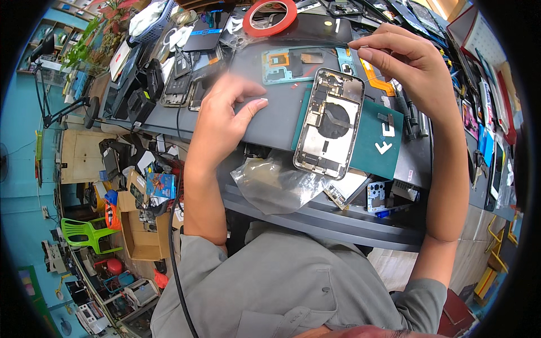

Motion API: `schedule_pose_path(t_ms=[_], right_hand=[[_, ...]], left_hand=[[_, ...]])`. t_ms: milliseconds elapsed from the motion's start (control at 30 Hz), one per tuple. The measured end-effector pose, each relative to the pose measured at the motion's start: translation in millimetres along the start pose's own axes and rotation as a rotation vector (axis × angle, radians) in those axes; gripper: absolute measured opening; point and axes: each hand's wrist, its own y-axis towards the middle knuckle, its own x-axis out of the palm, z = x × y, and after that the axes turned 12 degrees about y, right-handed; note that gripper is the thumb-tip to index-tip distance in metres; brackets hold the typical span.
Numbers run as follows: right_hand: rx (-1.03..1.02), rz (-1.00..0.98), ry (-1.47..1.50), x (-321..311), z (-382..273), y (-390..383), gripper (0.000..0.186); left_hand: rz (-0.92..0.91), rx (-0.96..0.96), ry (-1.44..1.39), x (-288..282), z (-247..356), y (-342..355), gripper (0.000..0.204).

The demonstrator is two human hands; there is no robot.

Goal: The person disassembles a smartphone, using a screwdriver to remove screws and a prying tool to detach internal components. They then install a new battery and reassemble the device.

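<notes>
A thin wire (pixel 369 80), light and easily bent, is pinched by right hand (pixel 403 62) fingers above the opened phone (pixel 329 121); left hand (pixel 222 121) fingers rest loosely apart on the worktop (pixel 270 127).

the left hand (pixel 225 115) hides part of the grey mat (pixel 276 121); whatever the right hand (pixel 403 59) pinches, upper right, is too small to tell.

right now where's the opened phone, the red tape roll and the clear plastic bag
opened phone (pixel 329 121), head view, on the dark round coil at its middle
red tape roll (pixel 288 21), head view, on its right rim
clear plastic bag (pixel 273 183), head view, on its crumpled middle
</notes>
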Motion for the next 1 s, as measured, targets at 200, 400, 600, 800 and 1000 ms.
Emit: schedule_pose_path(t_ms=[200, 400, 600, 800, 1000], right_hand=[[-0.015, -0.009, -0.004, 2.2, -7.7, 1.3, 0.020], [-0.030, -0.034, 0.003, 1.1, -3.0, 3.4, 0.020], [-0.026, -0.037, 0.000, 1.6, -3.7, 1.0, 0.021], [-0.063, -0.051, -0.036, 2.4, -6.7, 1.6, 0.021], [-0.104, -0.029, -0.076, 2.6, -9.9, 3.1, 0.022]], left_hand=[[-0.014, -0.024, 0.000, -0.4, -0.7, 3.6, 0.015], [0.006, 0.034, 0.011, 3.0, -2.9, 3.9, 0.012], [0.021, 0.046, -0.007, 4.9, -1.2, 2.0, 0.011], [0.004, 0.014, -0.036, 1.0, 3.7, -0.9, 0.009], [-0.023, -0.028, -0.107, 7.8, 0.9, 3.0, 0.010]])
